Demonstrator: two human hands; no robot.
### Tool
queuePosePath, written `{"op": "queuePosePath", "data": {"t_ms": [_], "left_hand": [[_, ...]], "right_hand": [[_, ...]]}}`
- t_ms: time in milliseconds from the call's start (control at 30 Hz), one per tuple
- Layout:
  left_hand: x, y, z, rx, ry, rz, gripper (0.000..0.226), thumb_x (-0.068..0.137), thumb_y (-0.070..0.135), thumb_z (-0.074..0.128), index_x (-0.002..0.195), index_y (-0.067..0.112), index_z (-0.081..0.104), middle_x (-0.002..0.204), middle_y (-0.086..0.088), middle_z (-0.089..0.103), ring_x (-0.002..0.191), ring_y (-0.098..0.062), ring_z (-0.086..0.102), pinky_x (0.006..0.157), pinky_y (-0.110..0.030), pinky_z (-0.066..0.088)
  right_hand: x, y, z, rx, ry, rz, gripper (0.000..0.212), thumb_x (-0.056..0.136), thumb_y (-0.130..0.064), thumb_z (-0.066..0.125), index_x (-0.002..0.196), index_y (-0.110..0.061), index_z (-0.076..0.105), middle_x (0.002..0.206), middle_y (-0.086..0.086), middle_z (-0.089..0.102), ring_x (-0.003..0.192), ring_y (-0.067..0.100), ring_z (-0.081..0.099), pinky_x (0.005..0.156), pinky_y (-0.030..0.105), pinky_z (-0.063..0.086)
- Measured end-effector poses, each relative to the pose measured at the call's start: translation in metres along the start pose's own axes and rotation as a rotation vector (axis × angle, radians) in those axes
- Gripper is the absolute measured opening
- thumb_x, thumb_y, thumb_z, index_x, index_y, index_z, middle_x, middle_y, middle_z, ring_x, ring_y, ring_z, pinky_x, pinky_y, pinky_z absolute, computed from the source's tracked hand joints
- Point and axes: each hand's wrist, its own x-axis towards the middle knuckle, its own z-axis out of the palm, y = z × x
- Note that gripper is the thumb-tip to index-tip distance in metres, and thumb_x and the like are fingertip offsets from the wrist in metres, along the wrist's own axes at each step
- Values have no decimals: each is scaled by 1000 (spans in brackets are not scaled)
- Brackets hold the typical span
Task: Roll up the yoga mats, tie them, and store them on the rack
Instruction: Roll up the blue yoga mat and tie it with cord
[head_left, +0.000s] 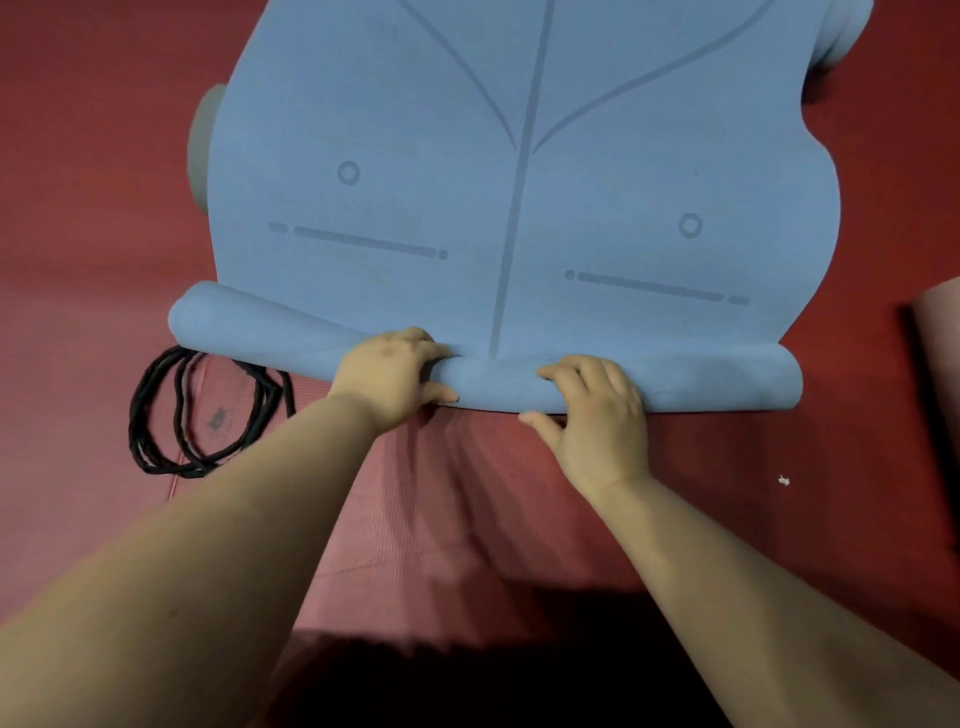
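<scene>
A blue yoga mat (519, 182) with grey alignment lines lies stretched away from me on a pink mat (467, 509). Its near end is wound into a low roll (717, 382) that runs from left to right. My left hand (389, 376) grips the roll just left of the middle, fingers curled over its top and thumb underneath. My right hand (597, 415) sits just right of the middle, fingers curled over the roll's front and thumb stretched out along its lower edge. The far end of the blue mat curls up at the top right.
Coiled black straps (202, 415) lie on the floor at the left, partly under the roll's left end. A grey object (202, 145) peeks out from under the blue mat's left edge. Another pinkish mat edge (940, 364) shows at the far right. Red flooring (78, 182) surrounds everything.
</scene>
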Motion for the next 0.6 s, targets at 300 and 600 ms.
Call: {"op": "queuePosePath", "data": {"t_ms": [300,600], "left_hand": [[-3,-3,3,181,283,263,54,54,32,90,100,10,72,90,-8,70,78,-30,65,69,-31,52],[24,-2,-4,83,30,41,53,82,42,67,131,27,55,127,3,58,120,-19,49,93,-30,40]], "right_hand": [[30,6,0,71,-98,90,36,72,-28,79,103,-14,68,100,2,65,100,25,54,85,32,39],[17,-1,11,-35,75,11,44,66,-28,82,104,-13,67,106,5,64,101,29,59,92,38,42]]}}
